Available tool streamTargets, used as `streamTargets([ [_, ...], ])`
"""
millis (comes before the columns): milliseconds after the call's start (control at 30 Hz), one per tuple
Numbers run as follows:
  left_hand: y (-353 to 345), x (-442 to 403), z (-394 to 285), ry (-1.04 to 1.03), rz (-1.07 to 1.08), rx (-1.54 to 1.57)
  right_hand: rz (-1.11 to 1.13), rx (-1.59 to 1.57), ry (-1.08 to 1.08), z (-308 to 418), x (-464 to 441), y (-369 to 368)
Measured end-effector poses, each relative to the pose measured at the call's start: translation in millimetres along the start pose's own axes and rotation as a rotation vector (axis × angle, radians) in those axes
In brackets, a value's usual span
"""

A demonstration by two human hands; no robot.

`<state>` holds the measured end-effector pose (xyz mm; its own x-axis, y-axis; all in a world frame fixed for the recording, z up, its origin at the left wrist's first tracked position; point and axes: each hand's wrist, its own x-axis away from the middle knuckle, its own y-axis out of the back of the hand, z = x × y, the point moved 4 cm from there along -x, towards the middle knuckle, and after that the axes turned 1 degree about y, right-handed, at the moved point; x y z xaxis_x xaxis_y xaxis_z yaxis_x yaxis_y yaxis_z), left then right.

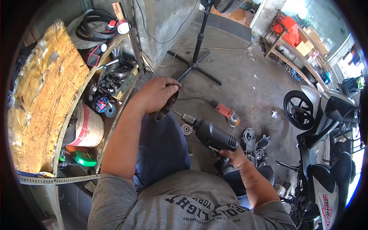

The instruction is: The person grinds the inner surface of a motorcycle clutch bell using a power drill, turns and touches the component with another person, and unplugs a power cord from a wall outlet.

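Observation:
My left hand [157,94] is closed on a dark, round metal part [164,111] with a curved rim, held above my left knee. Much of that part is hidden behind the hand. In my right hand [233,157] is a black power drill [214,135], gripped by its handle. From the drill's chuck, a thin shaft points up and left at the round part; whether its tip touches cannot be made out. On the floor beyond the drill lies a red angle grinder [226,112]. A small metal disc [186,129] lies beneath the chuck.
At left stands a wooden bench [50,99], its lower shelf holding a bucket [88,124], a green bottle [83,158] and loose parts. A fan stand [194,63] is ahead. Metal engine parts [250,142] and a motorcycle [326,165] are on the right. Cords cross the floor.

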<state>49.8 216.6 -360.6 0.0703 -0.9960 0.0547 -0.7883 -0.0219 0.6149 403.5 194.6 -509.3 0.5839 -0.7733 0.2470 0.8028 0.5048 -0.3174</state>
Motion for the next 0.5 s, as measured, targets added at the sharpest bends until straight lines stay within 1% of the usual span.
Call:
streamTargets([
  [133, 0.3, 0.1, -2.9, -0.025, -0.013, -0.040, -0.019, 0.028, -0.021, -2.7, -2.1, 0.0],
  [267, -0.7, -3.0, -2.6, 0.041, 0.014, -0.023, 0.015, 0.065, 0.071, 0.5, -4.2, -2.5],
  [500, -2.5, -2.7, -3.2, 0.042, 0.021, -0.018, 0.029, 0.074, 0.040, 0.7, -3.4, -1.2],
])
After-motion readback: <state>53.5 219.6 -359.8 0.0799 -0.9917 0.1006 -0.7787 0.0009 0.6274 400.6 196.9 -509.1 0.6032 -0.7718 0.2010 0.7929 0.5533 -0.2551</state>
